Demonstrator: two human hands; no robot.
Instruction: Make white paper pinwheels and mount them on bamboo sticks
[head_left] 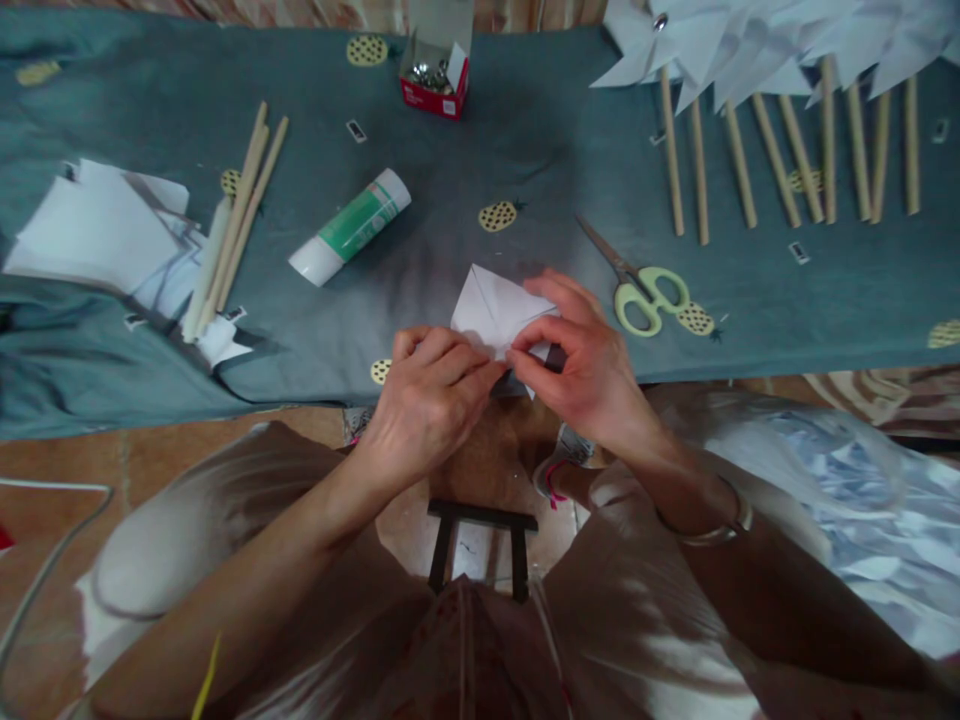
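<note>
A white piece of paper point(491, 303) with crease lines is between my two hands at the table's near edge. My left hand point(439, 385) pinches its lower left side, fingers pressed together. From the right, my right hand point(581, 355) grips the same paper, thumb and forefinger closed at its lower edge while the other fingers lie behind its right side. The pinching fingertips of both hands nearly meet. Scissors point(645, 295) with pale green handles lie to the right of my right hand. Above and left of the paper rests a green and white glue stick point(352, 227).
A red box point(435, 95) of shiny metal pieces stands at the back. Several white paper pinwheels point(720, 50) on wooden sticks lie at the back right. Loose sticks point(244, 215) and white paper sheets point(105, 225) are on the left. The patterned green cloth point(300, 60) covers the table.
</note>
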